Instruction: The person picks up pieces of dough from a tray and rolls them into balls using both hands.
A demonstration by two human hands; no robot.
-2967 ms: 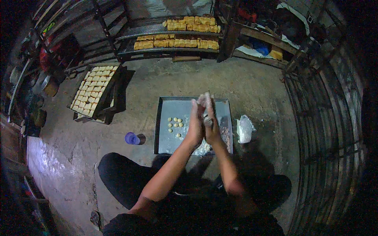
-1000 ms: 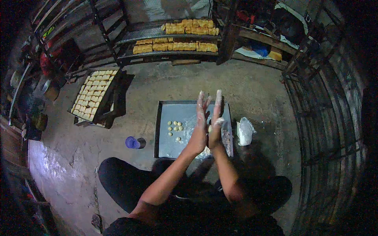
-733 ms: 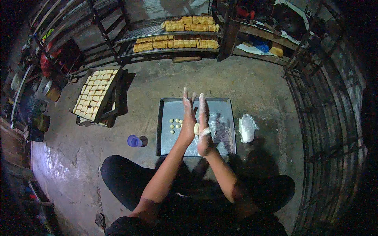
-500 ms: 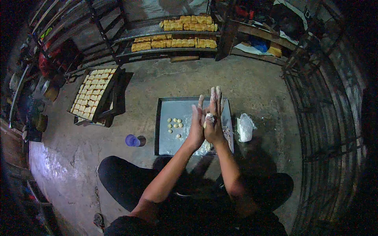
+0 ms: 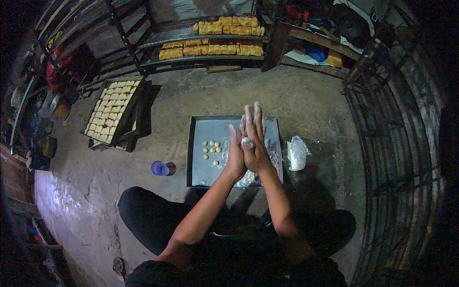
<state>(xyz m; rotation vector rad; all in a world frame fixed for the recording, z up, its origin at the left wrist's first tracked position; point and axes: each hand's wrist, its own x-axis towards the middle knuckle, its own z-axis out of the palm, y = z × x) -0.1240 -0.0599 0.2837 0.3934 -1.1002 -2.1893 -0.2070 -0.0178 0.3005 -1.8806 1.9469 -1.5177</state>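
Note:
Over the tray, my left hand [image 5: 235, 160] and my right hand [image 5: 258, 155] are pressed palm to palm, fingers stretched forward and dusted with flour. A piece of dough is between the palms; a pale bit of it showed half a second ago, but the hands hide it now. Flour coats the right thumb as well. Beneath them lies a shallow metal tray [image 5: 201, 176] with a dark rim. Several small round dough balls [image 5: 212, 150] sit in its left half, left of my hands. Loose flour [image 5: 245, 181] and dough scraps are spread under and beside my wrists.
A clear bag of white flour [image 5: 297, 154] lies right of the tray. To its left is a purple cup [image 5: 159, 168]. Farther left stands a tray of raw dough rolls [image 5: 113, 109]. Racks of baked bread [image 5: 229, 26] are at the back; metal racks [image 5: 397, 177] line the right.
My hands, still pressed together, have shifted slightly left. The right hand's fingers have slid across the left's, and the pale bit of dough between them is no longer visible.

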